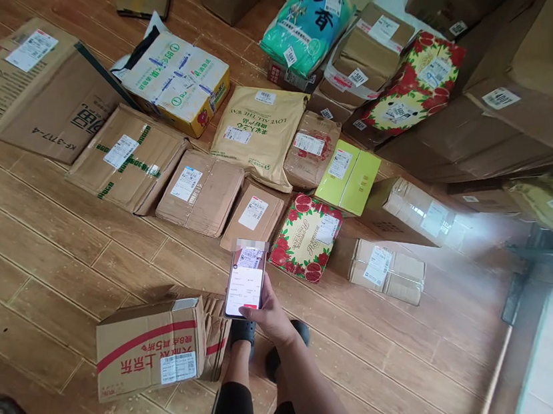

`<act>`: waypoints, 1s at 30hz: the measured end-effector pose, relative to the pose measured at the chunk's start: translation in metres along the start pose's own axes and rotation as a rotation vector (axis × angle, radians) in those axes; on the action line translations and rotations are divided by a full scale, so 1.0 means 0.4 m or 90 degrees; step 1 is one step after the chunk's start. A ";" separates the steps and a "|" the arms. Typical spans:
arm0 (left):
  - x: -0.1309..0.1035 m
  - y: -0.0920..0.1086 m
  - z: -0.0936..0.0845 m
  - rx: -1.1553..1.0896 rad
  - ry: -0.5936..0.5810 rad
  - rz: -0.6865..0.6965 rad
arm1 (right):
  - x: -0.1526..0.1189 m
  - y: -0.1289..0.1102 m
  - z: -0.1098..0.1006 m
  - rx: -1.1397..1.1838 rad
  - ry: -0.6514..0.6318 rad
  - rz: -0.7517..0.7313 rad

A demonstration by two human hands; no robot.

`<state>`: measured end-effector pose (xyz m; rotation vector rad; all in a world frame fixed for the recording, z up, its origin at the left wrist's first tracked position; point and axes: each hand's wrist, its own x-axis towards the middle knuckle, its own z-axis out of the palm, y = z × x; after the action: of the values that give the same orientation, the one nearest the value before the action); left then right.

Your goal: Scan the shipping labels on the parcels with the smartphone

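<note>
1. Right hand grips a phone near the centre of the frame, thumb over the lower screen; the left hand is out of view, so its state cannot be told.
2. On the phone, a label view sits above a white form with a red button; its text is too small to read.
3. At lower left, a carton with a red stripe carries upside-down print including "上京东" and a white shipping label.
4. At left, a large carton reads "KF-3717-4", inverted.
5. Above centre, a tan bag shows "LOVE ALL THE WAY", inverted, in green.
6. At upper centre, a teal bag has large black characters and a tag ending in "041".
7. Right of the phone, a floral box shows red pomegranates and a white label.
8. Beyond it stands a lime-green box, also labelled.
9. Everything rests on a wood-look floor.
</note>
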<state>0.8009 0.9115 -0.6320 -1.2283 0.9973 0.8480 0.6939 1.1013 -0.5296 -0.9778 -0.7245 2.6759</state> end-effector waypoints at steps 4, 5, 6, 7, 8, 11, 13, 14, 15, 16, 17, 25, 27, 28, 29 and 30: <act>0.009 0.047 0.031 -0.029 -0.008 0.051 | -0.035 -0.020 0.003 -0.009 -0.010 -0.009; 0.009 0.055 0.035 -0.037 -0.008 0.068 | -0.045 -0.027 0.004 -0.010 -0.015 -0.011; 0.006 0.059 0.037 -0.044 -0.007 0.083 | -0.055 -0.035 0.005 -0.010 -0.020 -0.011; 0.002 0.060 0.038 -0.051 -0.006 0.096 | -0.066 -0.043 0.007 -0.009 -0.024 -0.010; -0.004 0.058 0.037 -0.056 -0.004 0.106 | -0.077 -0.051 0.010 -0.007 -0.026 -0.008; -0.031 0.032 0.030 -0.066 0.000 0.121 | -0.114 -0.079 0.020 0.008 -0.025 -0.006; -0.057 0.003 0.025 -0.066 0.000 0.116 | -0.142 -0.103 0.030 0.016 -0.024 -0.015; -0.072 -0.013 0.024 -0.064 -0.001 0.110 | -0.157 -0.117 0.035 0.018 -0.025 -0.020; -0.088 -0.029 0.023 -0.061 -0.004 0.103 | -0.172 -0.133 0.042 0.018 -0.027 -0.025; -0.107 -0.045 0.024 -0.057 -0.007 0.097 | -0.188 -0.150 0.050 0.018 -0.030 -0.028; -0.126 -0.060 0.027 -0.052 -0.011 0.092 | -0.205 -0.169 0.058 0.018 -0.034 -0.029; -0.358 -0.173 0.056 -0.034 -0.058 0.149 | -0.390 -0.342 0.154 0.017 -0.032 -0.055; -0.438 -0.217 0.042 -0.038 -0.067 0.177 | -0.465 -0.386 0.187 0.015 -0.031 -0.063; -0.479 -0.239 0.032 -0.041 -0.072 0.190 | -0.508 -0.407 0.204 0.011 -0.029 -0.062; -0.520 -0.258 0.021 -0.043 -0.079 0.205 | -0.554 -0.426 0.220 0.004 -0.030 -0.057; -0.561 -0.273 0.010 -0.046 -0.085 0.220 | -0.604 -0.442 0.235 -0.003 -0.033 -0.046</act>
<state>0.8240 0.8994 -0.3836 -1.0580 1.0937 1.2296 0.8201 1.1345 -0.2445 -0.8697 -0.7615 2.6466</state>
